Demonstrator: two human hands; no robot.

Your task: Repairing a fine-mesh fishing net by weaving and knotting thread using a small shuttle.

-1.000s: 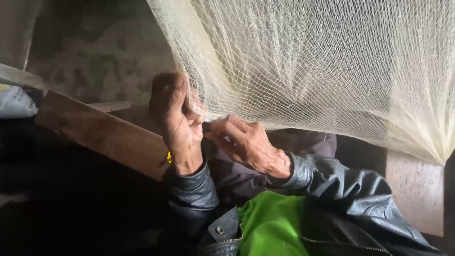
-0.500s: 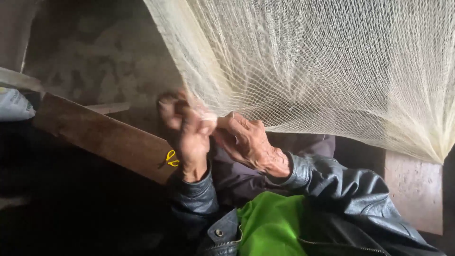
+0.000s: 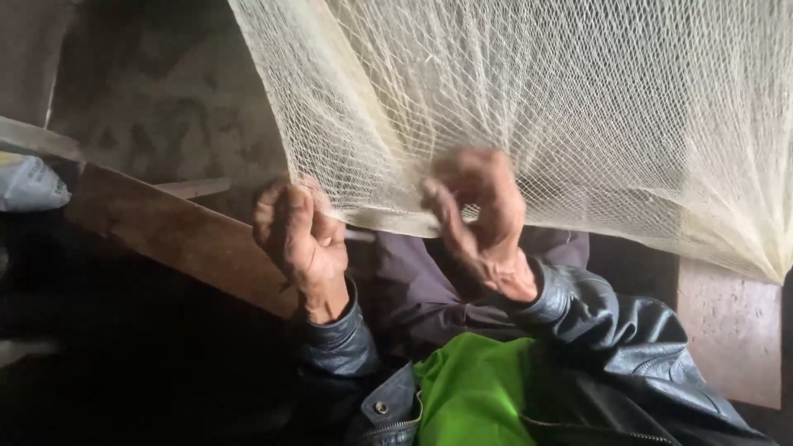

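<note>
Dim wall behind; net (image 3: 578, 107) hangs across upper right. Left hand (image 3: 301, 239) fisted on its lower edge, right hand (image 3: 483, 215) pinching mesh there. Most netting hangs loose beyond, unhandled.

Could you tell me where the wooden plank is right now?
In the head view, the plank slants across the left side, just left of the left hand, below the net.

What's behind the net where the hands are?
Through the pale net, only a grey wall shows dimly. The right hand and left hand grip its lower edge. Below it, a dark lap and a wooden plank; anything further behind is covered.
</note>
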